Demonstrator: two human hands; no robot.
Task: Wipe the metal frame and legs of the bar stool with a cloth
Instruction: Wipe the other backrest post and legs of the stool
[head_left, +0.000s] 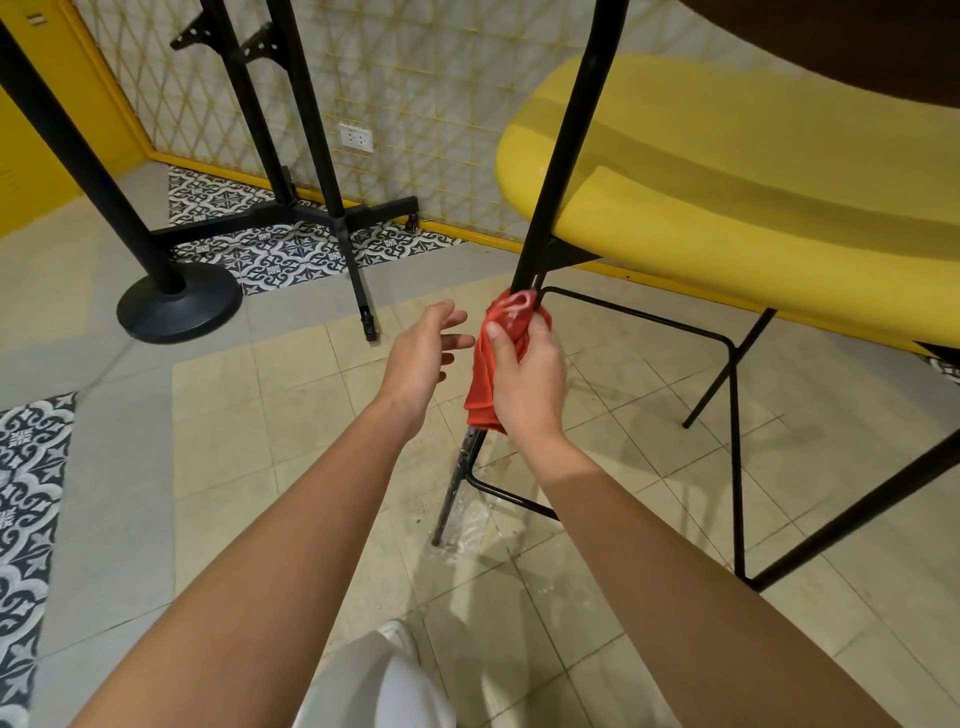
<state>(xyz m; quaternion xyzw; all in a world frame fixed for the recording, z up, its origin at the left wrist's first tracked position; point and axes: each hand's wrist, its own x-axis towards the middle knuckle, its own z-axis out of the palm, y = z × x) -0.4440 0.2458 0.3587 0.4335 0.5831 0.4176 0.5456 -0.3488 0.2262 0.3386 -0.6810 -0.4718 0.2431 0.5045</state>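
A red cloth (485, 374) is being held bunched around a slanted black metal leg (561, 156) of the bar stool (727, 197), just below where the thin footrest rod (649, 317) joins it, and is being gripped by the right hand (530, 374). Its loose end is being left hanging along the leg, whose lower part is being shown scuffed and pale-streaked.

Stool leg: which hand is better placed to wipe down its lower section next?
Right. The right hand grips the cloth against the leg, just above its exposed lower part. The left hand is open beside it, holding nothing.
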